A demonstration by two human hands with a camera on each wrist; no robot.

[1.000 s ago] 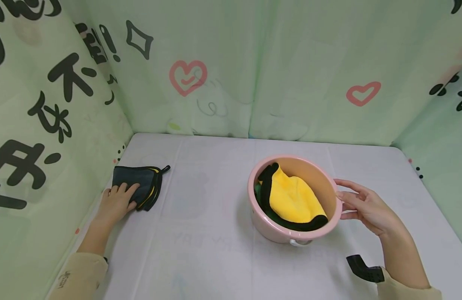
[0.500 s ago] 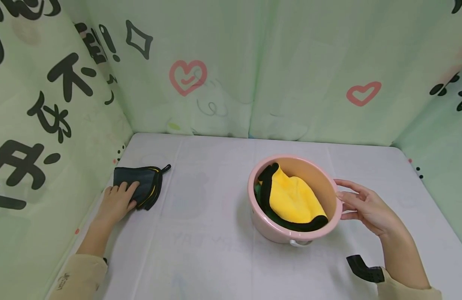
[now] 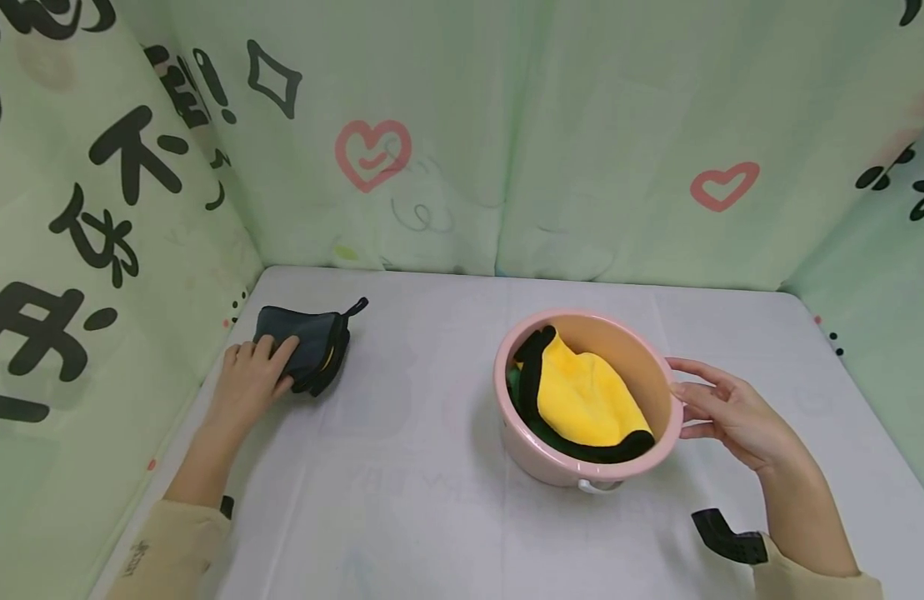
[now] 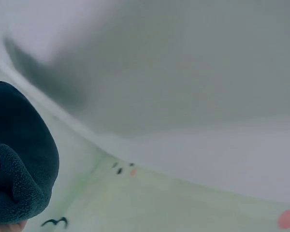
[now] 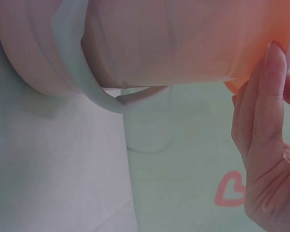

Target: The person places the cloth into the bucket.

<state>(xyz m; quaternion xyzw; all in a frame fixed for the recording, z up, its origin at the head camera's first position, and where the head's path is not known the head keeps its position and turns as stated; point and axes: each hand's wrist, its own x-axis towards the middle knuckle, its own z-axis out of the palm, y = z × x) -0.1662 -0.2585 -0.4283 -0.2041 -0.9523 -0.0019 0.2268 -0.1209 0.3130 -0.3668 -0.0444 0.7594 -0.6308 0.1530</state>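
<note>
Head view: left hand (image 3: 253, 377) flat on dark cloth (image 3: 310, 348), fingers together and straight. Right hand (image 3: 724, 410) against pink bowl (image 3: 516, 433), fingers slightly apart and relaxed, touching rim.

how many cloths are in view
2 for sure: a dark folded cloth under the left hand on the table, and a yellow cloth in the pink basin. More may lie beneath it.

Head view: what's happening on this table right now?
A person's left hand rests its fingers on a folded dark cloth near the left wall. The right hand touches the side of a pink basin with straight fingers. A yellow and black cloth lies inside the basin, on the white table.
</note>
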